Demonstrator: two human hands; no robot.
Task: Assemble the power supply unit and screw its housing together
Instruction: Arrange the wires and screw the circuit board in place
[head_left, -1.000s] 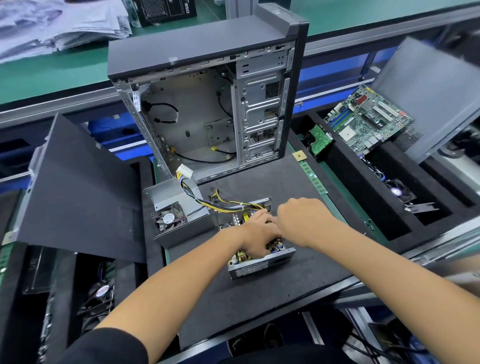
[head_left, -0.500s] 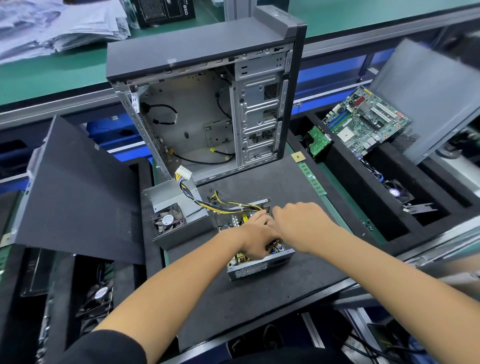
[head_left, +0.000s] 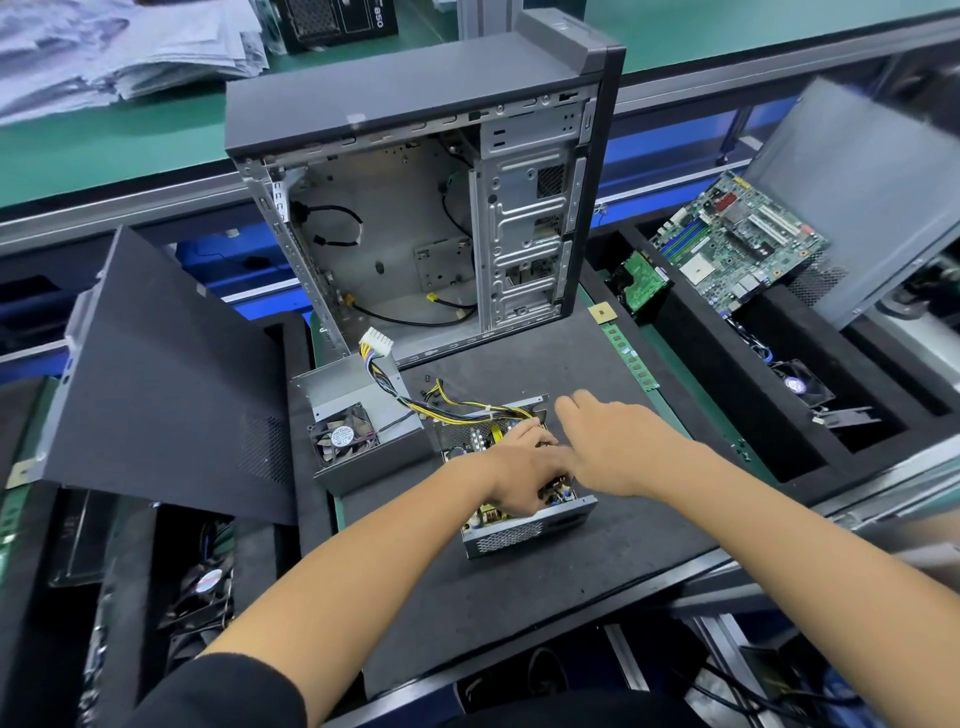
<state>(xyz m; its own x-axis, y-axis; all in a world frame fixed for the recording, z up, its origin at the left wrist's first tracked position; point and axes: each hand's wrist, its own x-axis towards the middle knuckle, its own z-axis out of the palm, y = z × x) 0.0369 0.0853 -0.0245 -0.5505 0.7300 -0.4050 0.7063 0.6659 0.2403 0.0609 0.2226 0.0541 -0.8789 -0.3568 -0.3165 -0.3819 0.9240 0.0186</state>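
On the black mat (head_left: 519, 582) of the desk, the open base (head_left: 524, 530) of the power supply lies near the middle, with its circuit board facing up. The left hand (head_left: 519, 473) reaches into the base, fingers curled down onto the board; whether it grips something I cannot tell. The right hand (head_left: 613, 441) is just beside it at 3 o'clock, above the far right corner of the base, with fingers relaxed and stretched toward 11 o'clock, holding nothing visible. At 10 o'clock from the base lies the cover (head_left: 358, 415) with a small fan (head_left: 343, 436), joined to the base by yellow and black wires (head_left: 457, 405). Behind, at 12 o'clock, stands an open computer case (head_left: 426, 218). A motherboard (head_left: 737, 244) leans at 2 o'clock.
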